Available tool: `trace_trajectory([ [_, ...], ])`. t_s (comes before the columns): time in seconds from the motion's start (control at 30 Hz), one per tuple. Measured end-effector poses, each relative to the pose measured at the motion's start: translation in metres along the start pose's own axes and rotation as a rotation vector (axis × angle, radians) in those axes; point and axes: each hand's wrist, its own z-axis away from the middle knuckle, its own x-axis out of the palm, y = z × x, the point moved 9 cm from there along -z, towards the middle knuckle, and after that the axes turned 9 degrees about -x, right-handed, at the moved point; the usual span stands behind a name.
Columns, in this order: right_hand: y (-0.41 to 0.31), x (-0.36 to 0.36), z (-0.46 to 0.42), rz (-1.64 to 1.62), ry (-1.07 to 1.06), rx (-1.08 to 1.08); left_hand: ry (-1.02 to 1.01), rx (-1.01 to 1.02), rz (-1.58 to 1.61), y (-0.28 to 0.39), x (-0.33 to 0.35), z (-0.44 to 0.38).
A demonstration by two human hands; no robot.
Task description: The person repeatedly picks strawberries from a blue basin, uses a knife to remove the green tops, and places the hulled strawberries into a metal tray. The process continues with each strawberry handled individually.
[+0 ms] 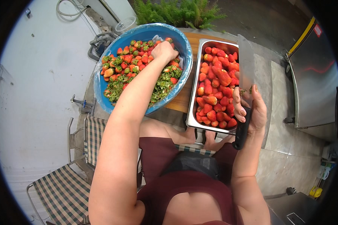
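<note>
My left hand [164, 52] reaches into a blue plastic tub [187, 53] lined with clear plastic, its fingers down among strawberries at the far side; what they touch is hidden. The tub holds strawberries with leaves [128, 58] and a heap of cut green tops [163, 87]. My right hand [249, 109] holds a large knife by its black handle [242, 129], the wide blade [245, 62] pointing away from me. The blade and fingers are over the right edge of a steel pan [193, 92] full of hulled strawberries [214, 84].
A wooden table [178, 104] bears the tub and part of the pan. Checked folding chairs [62, 191] stand at the lower left, near a wall tap [83, 102]. A clear round lid [126, 24] lies behind the tub, beside green plants [177, 12]. A steel appliance [312, 76] stands right.
</note>
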Motion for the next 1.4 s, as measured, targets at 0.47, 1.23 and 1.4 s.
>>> trace_trajectory([
  [0.47,0.014,0.009,0.000,0.063,-0.017,0.056,-0.039,-0.124,0.103,-0.013,0.007,0.002],
  [1.23,0.025,0.015,0.005,0.100,0.002,0.080,-0.021,-0.054,0.284,-0.017,0.013,-0.010],
  [1.4,0.021,0.010,0.007,0.101,-0.002,0.068,0.025,-0.045,0.353,-0.025,0.012,-0.019],
])
